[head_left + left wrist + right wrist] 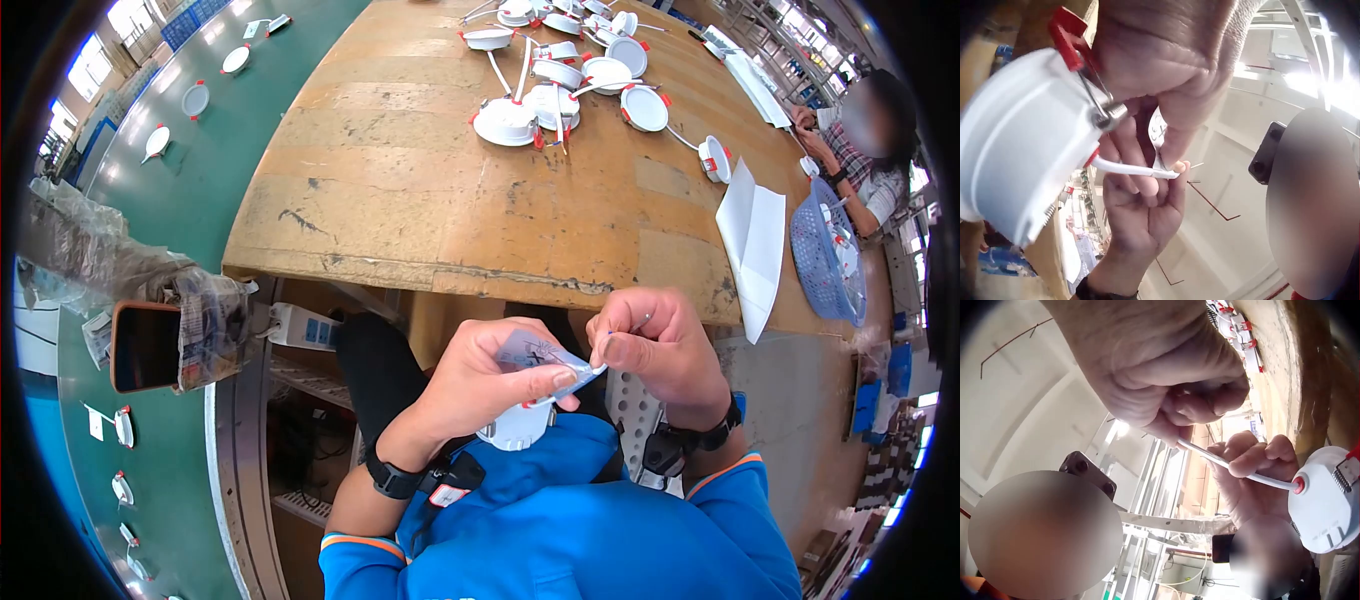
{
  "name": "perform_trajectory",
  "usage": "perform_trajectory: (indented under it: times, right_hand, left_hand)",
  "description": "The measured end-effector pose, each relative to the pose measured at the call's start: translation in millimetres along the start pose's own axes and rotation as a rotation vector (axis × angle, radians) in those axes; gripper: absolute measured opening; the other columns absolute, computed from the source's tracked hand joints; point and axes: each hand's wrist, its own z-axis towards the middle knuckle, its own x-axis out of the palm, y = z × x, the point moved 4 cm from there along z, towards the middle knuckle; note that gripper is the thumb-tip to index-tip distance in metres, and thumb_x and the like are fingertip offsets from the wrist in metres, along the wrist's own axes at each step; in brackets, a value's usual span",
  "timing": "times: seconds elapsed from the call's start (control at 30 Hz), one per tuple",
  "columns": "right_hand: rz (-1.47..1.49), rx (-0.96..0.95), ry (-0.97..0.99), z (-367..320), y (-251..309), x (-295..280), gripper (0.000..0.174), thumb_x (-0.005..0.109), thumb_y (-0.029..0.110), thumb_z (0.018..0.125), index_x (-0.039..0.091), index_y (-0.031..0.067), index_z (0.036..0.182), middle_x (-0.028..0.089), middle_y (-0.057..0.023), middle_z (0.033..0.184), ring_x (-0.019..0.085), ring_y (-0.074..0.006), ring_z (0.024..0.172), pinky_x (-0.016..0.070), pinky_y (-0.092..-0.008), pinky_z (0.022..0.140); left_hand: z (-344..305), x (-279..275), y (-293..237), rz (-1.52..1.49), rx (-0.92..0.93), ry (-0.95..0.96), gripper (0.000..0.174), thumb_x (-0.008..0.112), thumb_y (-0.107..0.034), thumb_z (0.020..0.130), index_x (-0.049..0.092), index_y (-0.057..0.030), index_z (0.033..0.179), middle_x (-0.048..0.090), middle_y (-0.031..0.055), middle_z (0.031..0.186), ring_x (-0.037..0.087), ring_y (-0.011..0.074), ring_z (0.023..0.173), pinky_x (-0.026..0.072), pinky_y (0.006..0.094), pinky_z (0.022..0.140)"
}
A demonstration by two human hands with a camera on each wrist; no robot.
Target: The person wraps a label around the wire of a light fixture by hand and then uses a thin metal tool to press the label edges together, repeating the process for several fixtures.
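Observation:
A white recessed downlight [518,428] with red-tipped spring clips hangs below my left hand [490,372], close over my lap. Its white cable [1125,167] comes out of a red grommet and runs up between both hands. With thumb and fingers my left hand pinches the cable near its far end, together with a thin, see-through printed label [530,350] that bends across the fingers. My right hand [665,350] pinches the cable's tip between thumb and index finger, its other fingers curled in. In the right wrist view the cable [1210,456] stretches fairly straight from fingertips to lamp.
Several more downlights [505,122] lie heaped on the wooden table [400,200]. White paper [755,240] and a blue basket [825,250] sit at its right edge, near another person [865,150]. To the left runs a green conveyor [190,190] with spaced lamps; a phone [146,346] is mounted beside it.

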Motion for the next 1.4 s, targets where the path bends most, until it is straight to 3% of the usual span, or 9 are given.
perform_trajectory:
  times: [0.23, 0.33, 0.53, 0.73, 0.83, 1.07, 1.27, 1.4]
  right_hand:
    - [0.082, -0.029, -0.007, 0, 0, -5, 0.019, 0.062, 0.018, 0.084, 0.056, 0.0014, 0.078, 0.057, 0.0003, 0.072, 0.049, -0.0031, 0.066, 0.0379, -0.0173, 0.059]
    - [0.094, -0.028, -0.002, 0, 0, -4, 0.019, 0.062, 0.019, 0.084, 0.056, 0.0014, 0.078, 0.057, 0.0003, 0.072, 0.049, -0.0030, 0.066, 0.0378, -0.0176, 0.058]
    - [0.053, -0.030, -0.022, -2, -1, -6, 0.020, 0.062, 0.019, 0.083, 0.056, 0.0016, 0.077, 0.056, 0.0009, 0.070, 0.047, -0.0028, 0.065, 0.0364, -0.0176, 0.056]
    - [0.090, -0.018, -0.081, -2, -8, -7, 0.020, 0.063, 0.021, 0.083, 0.056, 0.0026, 0.077, 0.056, 0.0016, 0.071, 0.046, -0.0026, 0.064, 0.0353, -0.0174, 0.056]
    - [0.157, -0.019, -0.090, -2, -13, -10, 0.020, 0.063, 0.021, 0.083, 0.056, 0.0033, 0.077, 0.056, 0.0011, 0.070, 0.045, -0.0027, 0.062, 0.0344, -0.0175, 0.056]
    - [0.279, -0.037, -0.131, -1, -9, -20, 0.021, 0.064, 0.023, 0.082, 0.056, 0.0042, 0.076, 0.057, -0.0009, 0.069, 0.039, -0.0033, 0.056, 0.0295, -0.0183, 0.051]
    - [0.257, -0.058, -0.127, 2, -9, -17, 0.021, 0.064, 0.022, 0.082, 0.056, 0.0035, 0.075, 0.057, -0.0008, 0.068, 0.039, -0.0034, 0.056, 0.0289, -0.0181, 0.050]
    - [0.195, -0.043, -0.115, 2, -11, -16, 0.019, 0.063, 0.020, 0.082, 0.058, 0.0023, 0.076, 0.058, -0.0008, 0.070, 0.041, -0.0035, 0.058, 0.0306, -0.0178, 0.052]
  left_hand:
    - [-1, 5, 3, -0.198, -0.152, -0.047, 0.020, 0.067, -0.008, 0.075, 0.061, 0.0032, 0.090, 0.064, 0.0119, 0.078, 0.065, 0.0188, 0.072, 0.0517, 0.0268, 0.065]
    - [1, 5, 10, -0.083, -0.058, 0.043, 0.021, 0.067, -0.009, 0.076, 0.061, 0.0032, 0.091, 0.064, 0.0113, 0.076, 0.065, 0.0189, 0.073, 0.0513, 0.0272, 0.066]
    - [-2, 7, 8, 0.004, 0.001, -0.020, 0.019, 0.066, -0.008, 0.078, 0.060, 0.0034, 0.092, 0.065, 0.0116, 0.075, 0.064, 0.0175, 0.070, 0.0506, 0.0264, 0.064]
    - [-3, 4, 17, -0.124, -0.091, -0.011, 0.018, 0.063, -0.010, 0.080, 0.060, 0.0035, 0.093, 0.065, 0.0137, 0.075, 0.065, 0.0183, 0.069, 0.0519, 0.0276, 0.064]
    - [-5, 2, 18, -0.168, -0.117, 0.037, 0.019, 0.061, -0.011, 0.083, 0.060, 0.0024, 0.097, 0.064, 0.0107, 0.085, 0.064, 0.0148, 0.075, 0.0499, 0.0225, 0.061]
    - [-5, -5, 23, -0.143, -0.069, 0.117, 0.017, 0.055, 0.000, 0.083, 0.057, 0.0040, 0.100, 0.063, 0.0136, 0.091, 0.064, 0.0222, 0.085, 0.0512, 0.0302, 0.075]
    - [-6, -1, 28, -0.283, -0.002, 0.186, 0.020, 0.054, 0.001, 0.082, 0.055, 0.0044, 0.102, 0.062, 0.0143, 0.094, 0.063, 0.0210, 0.084, 0.0502, 0.0308, 0.075]
    - [-8, 5, 23, -0.226, -0.059, 0.067, 0.020, 0.059, -0.003, 0.082, 0.057, 0.0027, 0.101, 0.063, 0.0118, 0.088, 0.064, 0.0178, 0.077, 0.0503, 0.0279, 0.071]
